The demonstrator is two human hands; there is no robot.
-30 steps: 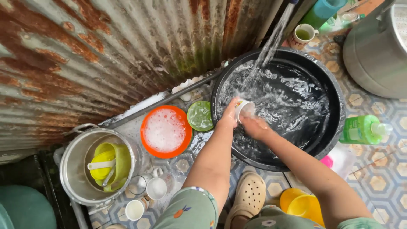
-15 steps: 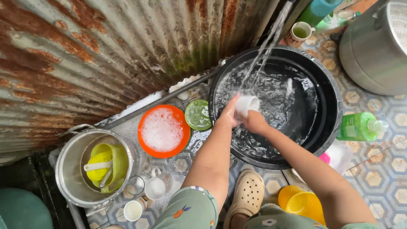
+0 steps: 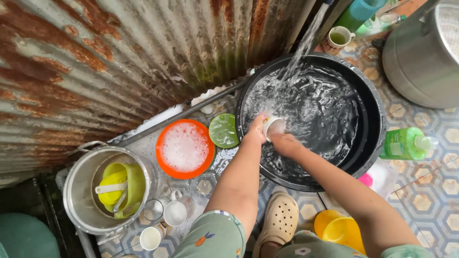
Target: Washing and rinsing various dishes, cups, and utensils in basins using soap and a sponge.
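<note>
I hold a small white cup over the big black basin, both hands on it. Since a moment ago I have brought it lower and closer to me, out of the falling water stream, so the rinse looks about done. My left hand has its fingers clamped round the cup's side; my right hand grips from below. The cup's mouth points up and slightly right, its long axis near upright.
</note>
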